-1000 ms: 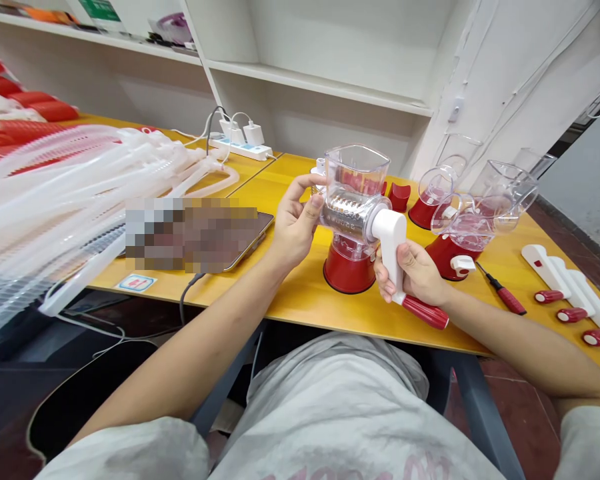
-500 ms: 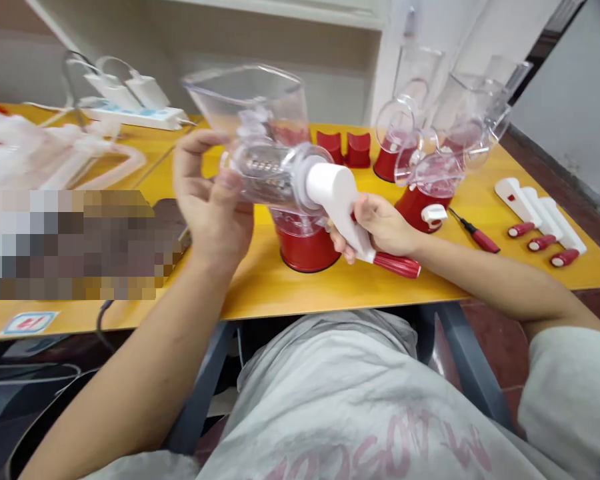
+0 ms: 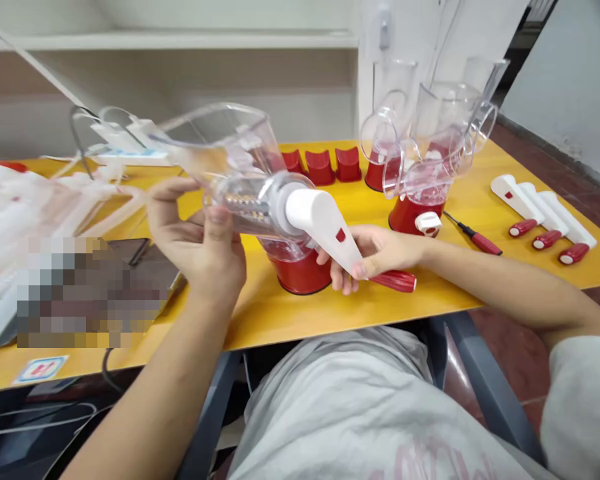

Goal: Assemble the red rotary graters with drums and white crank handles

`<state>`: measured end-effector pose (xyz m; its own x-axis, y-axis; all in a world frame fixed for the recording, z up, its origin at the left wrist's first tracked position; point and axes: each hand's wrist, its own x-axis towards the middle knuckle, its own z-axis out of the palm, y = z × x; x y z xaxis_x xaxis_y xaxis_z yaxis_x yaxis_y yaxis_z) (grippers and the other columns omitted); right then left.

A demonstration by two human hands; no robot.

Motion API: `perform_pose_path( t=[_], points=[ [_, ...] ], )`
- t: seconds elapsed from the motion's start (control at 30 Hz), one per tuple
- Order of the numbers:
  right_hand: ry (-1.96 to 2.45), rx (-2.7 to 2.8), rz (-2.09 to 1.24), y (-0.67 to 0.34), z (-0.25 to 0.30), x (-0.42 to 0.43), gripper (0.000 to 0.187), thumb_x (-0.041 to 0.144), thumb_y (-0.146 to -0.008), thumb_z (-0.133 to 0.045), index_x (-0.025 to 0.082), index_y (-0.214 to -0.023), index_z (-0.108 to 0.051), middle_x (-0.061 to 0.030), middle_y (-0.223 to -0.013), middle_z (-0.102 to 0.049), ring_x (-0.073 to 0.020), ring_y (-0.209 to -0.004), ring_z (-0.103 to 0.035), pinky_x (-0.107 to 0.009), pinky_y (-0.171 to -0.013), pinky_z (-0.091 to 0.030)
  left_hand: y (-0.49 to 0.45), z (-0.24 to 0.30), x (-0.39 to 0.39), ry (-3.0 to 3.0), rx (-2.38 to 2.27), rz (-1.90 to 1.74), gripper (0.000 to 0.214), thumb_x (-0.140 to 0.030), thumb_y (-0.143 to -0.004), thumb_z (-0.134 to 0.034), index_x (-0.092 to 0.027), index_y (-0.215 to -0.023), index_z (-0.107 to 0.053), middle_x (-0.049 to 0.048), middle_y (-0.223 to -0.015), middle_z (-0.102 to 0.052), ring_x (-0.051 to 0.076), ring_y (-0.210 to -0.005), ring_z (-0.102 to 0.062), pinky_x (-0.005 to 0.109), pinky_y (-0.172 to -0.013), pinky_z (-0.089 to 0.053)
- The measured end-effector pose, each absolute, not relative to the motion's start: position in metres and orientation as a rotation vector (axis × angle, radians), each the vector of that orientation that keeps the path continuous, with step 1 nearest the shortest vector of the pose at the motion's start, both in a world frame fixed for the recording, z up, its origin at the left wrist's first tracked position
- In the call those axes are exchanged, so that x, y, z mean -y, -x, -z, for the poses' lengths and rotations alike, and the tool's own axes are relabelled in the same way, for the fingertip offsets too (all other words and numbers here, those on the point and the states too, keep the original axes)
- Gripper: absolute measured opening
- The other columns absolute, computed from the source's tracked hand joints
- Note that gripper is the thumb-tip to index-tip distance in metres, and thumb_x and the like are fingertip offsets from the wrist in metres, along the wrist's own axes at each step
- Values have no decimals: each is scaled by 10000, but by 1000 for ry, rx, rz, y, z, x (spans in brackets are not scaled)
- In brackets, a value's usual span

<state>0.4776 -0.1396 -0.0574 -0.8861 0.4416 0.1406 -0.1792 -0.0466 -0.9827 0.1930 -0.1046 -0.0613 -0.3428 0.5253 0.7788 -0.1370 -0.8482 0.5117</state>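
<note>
Clear plastic sits under my left hand (image 3: 200, 247), which is clamped round the see-through drum of the rotary grater (image 3: 253, 200), thumb on top and fingers curled beneath; my right hand (image 3: 377, 255) is closed on the white crank handle (image 3: 325, 227) that sticks out of the drum's end, fingers wrapped just where the white arm meets its red grip (image 3: 395, 281). The two hands are apart, one at each end of the grater. The grater is near the front edge of the yellow table (image 3: 305, 317), straight ahead of me, its open hopper (image 3: 220, 140) tilted toward my left and blurred, its red base (image 3: 297, 275) low against the tabletop; I cannot tell whether the base rests flat or is lifted a little. Behind it stands a row of three small red pieces (image 3: 323, 167). To the right, two more graters (image 3: 420, 180) with clear hoppers and red bases are crowded together, a red-handled screwdriver (image 3: 473, 235) lies just beside them, and farther right three loose crank handles (image 3: 545, 217) lie side by side. To my left a flat dark device (image 3: 145, 263), partly pixelated, lies beside a pile of white plastic parts (image 3: 40, 207), with a white power strip (image 3: 130, 143) at the back of the table
</note>
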Motion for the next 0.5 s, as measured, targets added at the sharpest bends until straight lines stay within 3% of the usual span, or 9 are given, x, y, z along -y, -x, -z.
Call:
perform_pose_path(
  t=[0.13, 0.3, 0.4, 0.5],
  points=[
    [477, 1875, -2035, -481, 56, 143, 717, 443, -928, -1096, 170, -1446, -682, -68, -1092, -860, -169, -871, -855, -281, -802, -729, -186, 62, 113, -1555, -573, -2178, 502, -585, -945, -1051, -260, -1112, -708, -19, -1063, -709, 86, -750, -666, 213, -711, -548],
    [606, 1829, -1864, -476, 55, 153, 511, 464, -969, -1051, 162, -1236, -736, -17, -936, -812, -167, -810, -823, -251, -701, -673, -179, 67, 114, -1564, -634, -2085, 475, -596, -972, -1008, -301, -1209, -721, -11, -975, -753, 144, -670, -683, 279, -665, -566],
    [661, 1771, -1802, -467, 61, 162, 550, 535, -929, -1072, 169, -1169, -739, -26, -929, -812, -182, -810, -818, -257, -679, -657, -181, 66, 114, -1591, -691, -2030, 444, -625, -1038, -937, -322, -1265, -705, 3, -995, -769, 180, -755, -729, 296, -733, -591],
    [708, 1688, -1730, -451, 71, 171, 607, 603, -913, -1071, 177, -1171, -723, -26, -933, -794, -168, -795, -777, -261, -689, -640, -186, 60, 117, -1645, -814, -2053, 439, -636, -1083, -886, -306, -1306, -703, 39, -1110, -779, 208, -979, -773, 298, -880, -628]
  ],
)
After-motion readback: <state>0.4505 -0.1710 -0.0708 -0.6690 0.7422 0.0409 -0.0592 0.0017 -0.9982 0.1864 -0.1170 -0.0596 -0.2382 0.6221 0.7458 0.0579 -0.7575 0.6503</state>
